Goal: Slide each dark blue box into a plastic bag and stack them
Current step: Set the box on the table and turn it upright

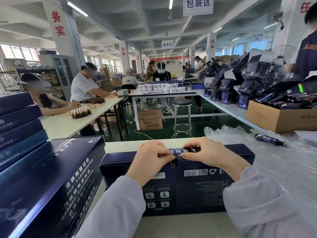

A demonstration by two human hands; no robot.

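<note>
- Dark blue box (188, 191) lies flat on the near edge of the pale table (180, 225), directly in front of the person, its barcode and printed panels facing up.
- Left hand (151, 158) sits at the middle of the box's far edge, thumb and forefinger closed together on a small dark seal sticker (173, 163) with gold print that folds over that edge.
- Right hand (210, 152) is just right of the sticker, fingers curled over the box's far edge and thumb pressing down beside the sticker, so the hand grips the box.
- Both arms wear pale grey sleeves.
- Stack of matching dark blue boxes (42, 177) rises at the near left, touching the box's left end.
- Crumpled clear plastic bags (277, 169) cover the table on the right, next to the box's right end.
- Small dark blue tube (268, 139) lies on the plastic, farther right.
- Open cardboard carton (281, 118) of dark packets stands on the far right.
- Round black stool (182, 117) stands beyond the table, in the middle of the green floor.
</note>
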